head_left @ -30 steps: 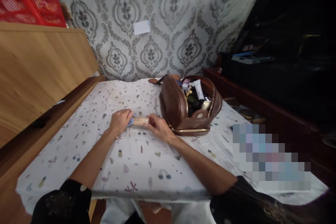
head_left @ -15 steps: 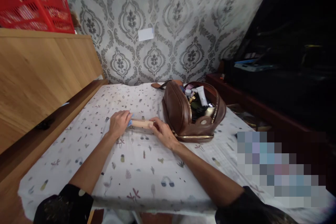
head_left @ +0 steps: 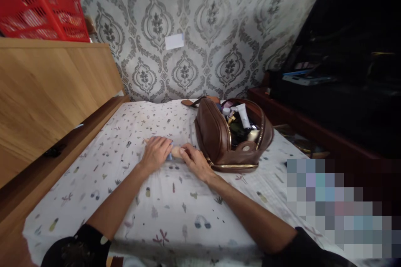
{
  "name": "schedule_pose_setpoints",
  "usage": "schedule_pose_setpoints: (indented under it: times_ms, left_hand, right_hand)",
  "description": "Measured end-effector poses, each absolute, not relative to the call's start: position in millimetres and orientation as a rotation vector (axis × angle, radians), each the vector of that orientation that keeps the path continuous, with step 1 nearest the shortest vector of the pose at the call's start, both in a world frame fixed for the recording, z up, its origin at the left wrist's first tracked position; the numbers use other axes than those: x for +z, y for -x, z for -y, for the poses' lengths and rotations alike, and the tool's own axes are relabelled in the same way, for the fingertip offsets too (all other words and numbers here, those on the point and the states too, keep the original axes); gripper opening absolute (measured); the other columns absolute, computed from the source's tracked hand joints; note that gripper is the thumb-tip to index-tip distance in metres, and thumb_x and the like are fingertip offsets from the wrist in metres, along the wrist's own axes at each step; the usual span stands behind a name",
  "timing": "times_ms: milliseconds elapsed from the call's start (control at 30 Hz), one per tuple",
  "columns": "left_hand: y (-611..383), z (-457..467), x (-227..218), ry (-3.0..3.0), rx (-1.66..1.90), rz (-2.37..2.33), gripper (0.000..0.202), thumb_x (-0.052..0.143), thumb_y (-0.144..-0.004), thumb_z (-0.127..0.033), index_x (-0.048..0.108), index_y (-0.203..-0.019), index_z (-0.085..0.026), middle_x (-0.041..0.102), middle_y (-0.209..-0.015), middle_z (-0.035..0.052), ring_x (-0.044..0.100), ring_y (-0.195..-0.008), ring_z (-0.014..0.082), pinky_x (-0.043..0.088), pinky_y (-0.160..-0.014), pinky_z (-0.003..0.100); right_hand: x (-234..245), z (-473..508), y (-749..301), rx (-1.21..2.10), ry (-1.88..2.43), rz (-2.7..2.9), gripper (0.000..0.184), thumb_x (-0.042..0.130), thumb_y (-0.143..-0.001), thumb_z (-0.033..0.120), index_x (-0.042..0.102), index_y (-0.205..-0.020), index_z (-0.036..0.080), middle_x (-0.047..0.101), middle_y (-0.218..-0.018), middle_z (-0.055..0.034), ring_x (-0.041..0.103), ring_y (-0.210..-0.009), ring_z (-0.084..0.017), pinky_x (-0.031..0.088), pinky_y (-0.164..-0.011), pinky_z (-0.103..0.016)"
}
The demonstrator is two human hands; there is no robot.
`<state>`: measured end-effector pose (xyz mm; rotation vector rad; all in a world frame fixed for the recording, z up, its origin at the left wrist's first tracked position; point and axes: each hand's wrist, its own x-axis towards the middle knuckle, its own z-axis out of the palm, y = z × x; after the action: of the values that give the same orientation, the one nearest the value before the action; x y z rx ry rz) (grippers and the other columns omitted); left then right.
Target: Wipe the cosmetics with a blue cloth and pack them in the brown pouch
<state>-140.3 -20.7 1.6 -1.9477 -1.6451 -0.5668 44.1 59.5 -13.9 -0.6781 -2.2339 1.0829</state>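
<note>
A slim beige tube-like item [head_left: 176,151] lies crosswise between my hands, over the printed sheet [head_left: 184,200]. My left hand [head_left: 156,150] is wrapped over its middle, with something soft and blue [head_left: 169,155] showing at the fingers, perhaps a cloth. A beige tip also shows just left of that hand. My right hand [head_left: 194,160] pinches the right end between thumb and fingers. Close to my right hand stands a brown leather bag [head_left: 213,131], unzipped at the top. Inside it are a white tube [head_left: 243,116], small jars and dark items.
On the left, a wooden cabinet [head_left: 56,83] carries a red plastic basket [head_left: 37,8]. Patterned wallpaper [head_left: 184,71] rises behind the sheet, with a white card [head_left: 174,41] on it. Dark furniture [head_left: 328,121] stands at the right, where one patch is blurred out.
My left hand has slid right along the beige item, covering most of it and nearing my right hand. The blue material moved with it. My right hand keeps its pinch.
</note>
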Motion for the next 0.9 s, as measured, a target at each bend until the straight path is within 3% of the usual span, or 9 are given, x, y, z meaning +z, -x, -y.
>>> schedule_pose_setpoints:
  times_ms: [200,333,433,700,900]
  left_hand:
    - [170,22,1,1.783,-0.507,1.782,0.033,0.035,-0.104,-0.029,0.060,-0.085,-0.022,0.068,-0.080,0.0074,0.059,-0.081,0.0245,0.040,-0.076,0.039]
    - [171,20,-2,1.770,-0.469,1.799,0.032,0.036,-0.104,-0.030,0.059,-0.083,-0.022,0.068,-0.080,0.0067,0.059,-0.081,0.0245,0.039,-0.076,0.039]
    - [170,19,-2,1.768,-0.467,1.803,0.032,0.036,-0.104,-0.029,0.060,-0.083,-0.022,0.069,-0.081,0.0068,0.059,-0.082,0.0245,0.039,-0.076,0.039]
    - [189,21,-2,1.661,-0.564,1.888,0.033,0.036,-0.103,-0.030,0.059,-0.081,-0.023,0.069,-0.081,0.0065,0.060,-0.082,0.0239,0.040,-0.075,0.038]
    - [193,29,4,1.609,-0.706,1.878,0.035,0.032,-0.104,-0.029,0.061,-0.087,-0.022,0.068,-0.085,0.0081,0.058,-0.084,0.0246,0.041,-0.077,0.038]
  right_hand:
    - [-14,-58,-44,1.137,0.712,2.247,0.037,0.046,-0.096,0.050,0.061,-0.104,0.017,0.055,-0.067,0.0023,0.052,-0.064,-0.015,0.040,-0.064,-0.028]
    - [-16,-58,-42,1.117,0.745,2.222,0.030,0.069,-0.080,0.033,0.064,-0.105,0.016,0.061,-0.082,-0.0005,0.055,-0.070,-0.015,0.044,-0.068,-0.027]
    - [-16,-57,-41,1.133,0.730,2.196,0.036,0.070,-0.077,0.024,0.064,-0.112,0.018,0.061,-0.082,0.0007,0.055,-0.069,-0.014,0.045,-0.068,-0.027]
    - [-13,-55,-43,1.158,0.697,2.152,0.031,0.065,-0.085,0.035,0.064,-0.111,0.017,0.059,-0.073,0.0022,0.053,-0.066,-0.013,0.043,-0.064,-0.025]
    - [-14,-56,-42,1.350,0.708,2.075,0.027,0.057,-0.089,0.043,0.062,-0.092,0.017,0.061,-0.064,0.0007,0.055,-0.060,-0.015,0.042,-0.059,-0.026]
